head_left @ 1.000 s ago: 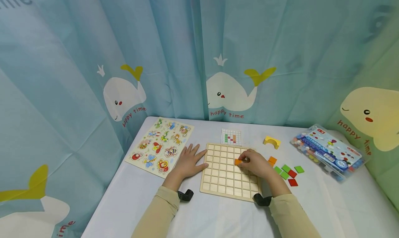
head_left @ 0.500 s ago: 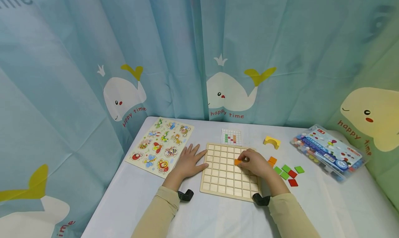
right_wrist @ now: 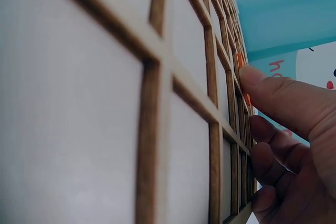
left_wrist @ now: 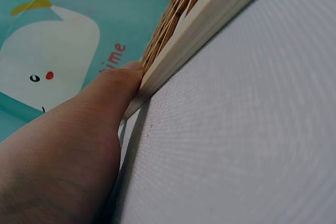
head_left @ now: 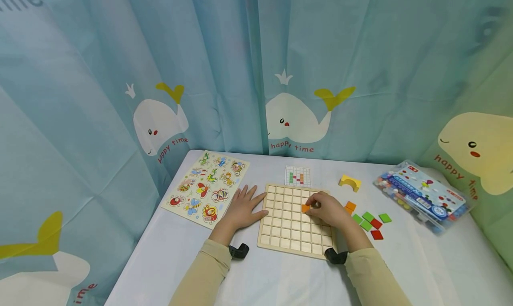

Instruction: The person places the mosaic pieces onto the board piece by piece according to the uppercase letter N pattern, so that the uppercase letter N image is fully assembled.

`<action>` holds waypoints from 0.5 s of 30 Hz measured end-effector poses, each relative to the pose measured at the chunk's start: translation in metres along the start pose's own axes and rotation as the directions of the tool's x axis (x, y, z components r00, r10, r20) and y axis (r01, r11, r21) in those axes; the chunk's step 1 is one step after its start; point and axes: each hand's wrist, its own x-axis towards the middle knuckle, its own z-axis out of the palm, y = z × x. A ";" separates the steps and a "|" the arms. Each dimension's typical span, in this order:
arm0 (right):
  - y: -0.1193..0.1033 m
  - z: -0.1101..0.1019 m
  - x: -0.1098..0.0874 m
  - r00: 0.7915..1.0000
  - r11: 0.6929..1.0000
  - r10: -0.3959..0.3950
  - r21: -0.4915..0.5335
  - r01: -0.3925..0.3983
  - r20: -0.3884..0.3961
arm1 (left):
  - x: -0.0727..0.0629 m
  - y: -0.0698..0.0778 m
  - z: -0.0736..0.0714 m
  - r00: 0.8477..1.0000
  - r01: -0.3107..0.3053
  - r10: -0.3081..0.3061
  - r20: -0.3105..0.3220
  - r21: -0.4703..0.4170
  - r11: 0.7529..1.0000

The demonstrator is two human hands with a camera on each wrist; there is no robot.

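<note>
In the head view, a wooden grid board (head_left: 280, 234) lies in front of the person. The right hand (head_left: 327, 211) reaches over its right half and pinches an orange square tile (head_left: 305, 208) at one of the cells. Seen from the right wrist, the thumb (right_wrist: 254, 76) overlaps the orange tile (right_wrist: 249, 99), with the other fingers curled low along the grid. The left hand (head_left: 242, 211) lies spread on the table, thumb and index fingertip at the board's left edge. The left wrist view has that thumb (left_wrist: 113, 85) against the wooden side (left_wrist: 194, 35).
Several green tiles (head_left: 384, 218), red tiles (head_left: 376, 234) and orange tiles (head_left: 350, 206) lie right of the board. A pattern card (head_left: 304, 170), yellow arch block (head_left: 349, 182) and clear box of pieces (head_left: 422, 194) stand behind. An insect puzzle board (head_left: 188, 190) lies left.
</note>
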 end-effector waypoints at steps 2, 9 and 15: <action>0.000 0.000 0.000 1.000 1.000 0.000 0.009 0.000 0.001 | 0.000 0.000 0.000 1.000 0.000 0.000 0.000 0.000 1.000; 0.004 -0.002 -0.002 1.000 0.999 0.029 0.033 -0.029 0.003 | 0.000 0.000 0.000 1.000 -0.006 0.006 -0.003 0.004 1.000; 0.003 -0.012 -0.007 1.000 0.997 0.028 0.068 -0.028 0.003 | 0.000 -0.001 0.000 1.000 -0.010 0.010 -0.012 -0.005 1.000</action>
